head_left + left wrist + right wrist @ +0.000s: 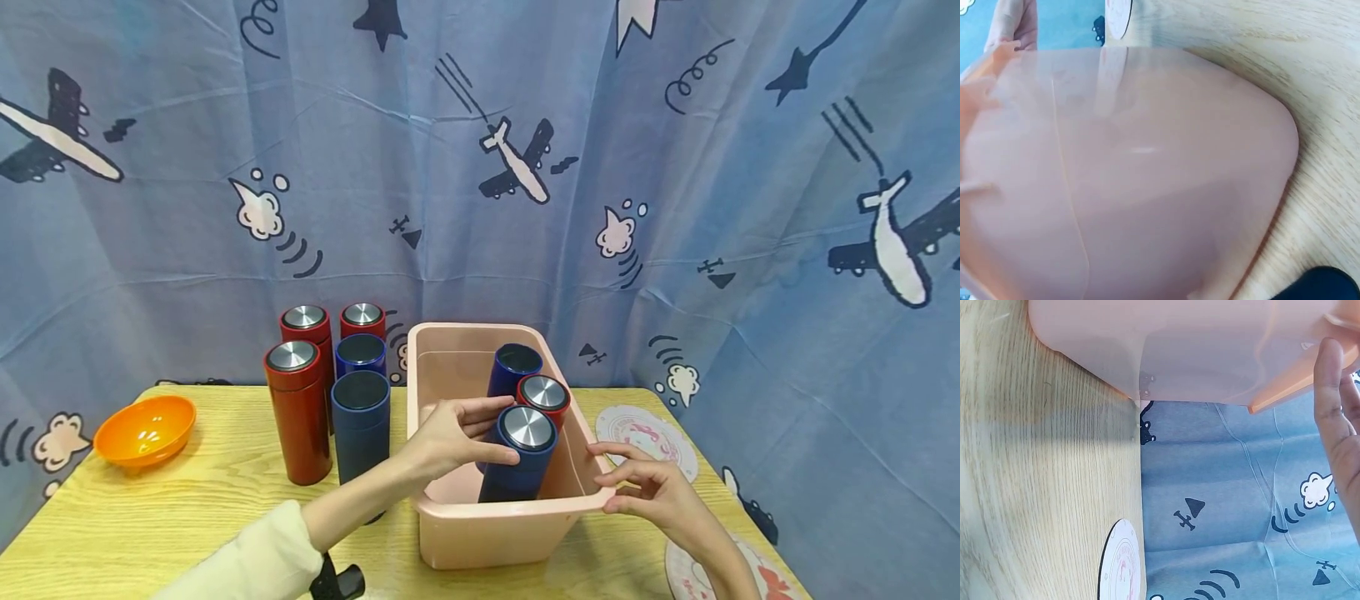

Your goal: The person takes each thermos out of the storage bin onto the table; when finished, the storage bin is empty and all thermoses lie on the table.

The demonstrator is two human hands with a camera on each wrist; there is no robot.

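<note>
— While the right hand (652,492) pinches the pink plastic bin (513,507) at the rim, what does the left hand (450,437) hold?
— Its fingers clamp the silver-lidded blue flask (531,463) inside this bin; behind is a red flask (545,392).

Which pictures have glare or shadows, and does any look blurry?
Head view: fairly clear, with bright glints on the silver lid of the nearest bottle inside the bin and on the orange bowl; left wrist view: the bin's surface looks soft, with a small pale glare streak; right wrist view: a greyish shadow darkens the wooden table beside the bin.
</note>
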